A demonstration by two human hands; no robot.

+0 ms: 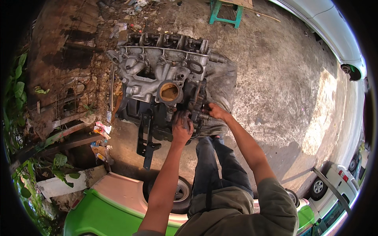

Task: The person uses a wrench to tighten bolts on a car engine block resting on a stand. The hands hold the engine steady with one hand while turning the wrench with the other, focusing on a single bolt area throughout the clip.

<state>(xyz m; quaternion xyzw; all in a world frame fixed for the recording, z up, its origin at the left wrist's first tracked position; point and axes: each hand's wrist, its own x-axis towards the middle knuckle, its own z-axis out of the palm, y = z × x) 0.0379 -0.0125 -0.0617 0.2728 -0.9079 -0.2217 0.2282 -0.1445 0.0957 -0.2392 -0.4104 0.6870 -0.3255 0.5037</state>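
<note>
A greasy engine block (pixel 191 96) stands on the ground in front of me, with a grey cast-metal intake manifold (pixel 151 74) across its upper side. The manifold's round opening (pixel 170 93) is tan inside. My left hand (pixel 182 124), blackened with grease, reaches onto the dark near side of the engine, its fingers bent down and their tips hidden among the parts. At the engine's near right, my right hand (pixel 216 111) has its fingers closed together against a small dark part. What lies between them is too small to make out.
A black metal bracket (pixel 147 139) juts toward me from the engine's left. Grey sheeting (pixel 224 84) lies under its right side. Rubble and litter (pixel 103 129) line the left. A green stool (pixel 226 15) stands far off; a green-and-pink car (pixel 118 200) is close behind my legs.
</note>
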